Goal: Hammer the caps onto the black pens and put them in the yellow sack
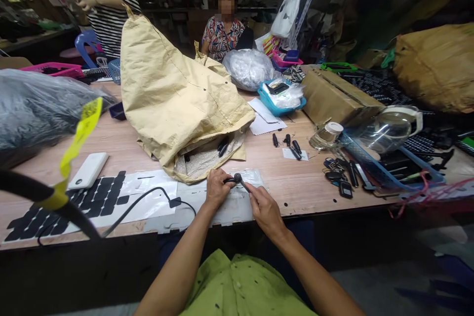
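My left hand [217,188] is closed on a small black part [231,179], pinched between thumb and fingers above the table's front edge. A round black end [238,177] shows where this part meets a thin dark stick-like tool [244,186]. My right hand [265,210] grips that tool, slanting it up to the left; its exact kind is too small to make out. Under both hands lies a grey-white sheet [207,207]. Just beyond them a large tan sack [181,94] lies with its mouth toward me, black pieces [222,147] inside.
To the right are several black handle-like pieces [296,147], keys [335,170], a glass jar [326,136] and a blue basket [418,177]. On the left are black stickers [103,197], a white power bank [89,170] and a cable [148,190]. Two people are across the table.
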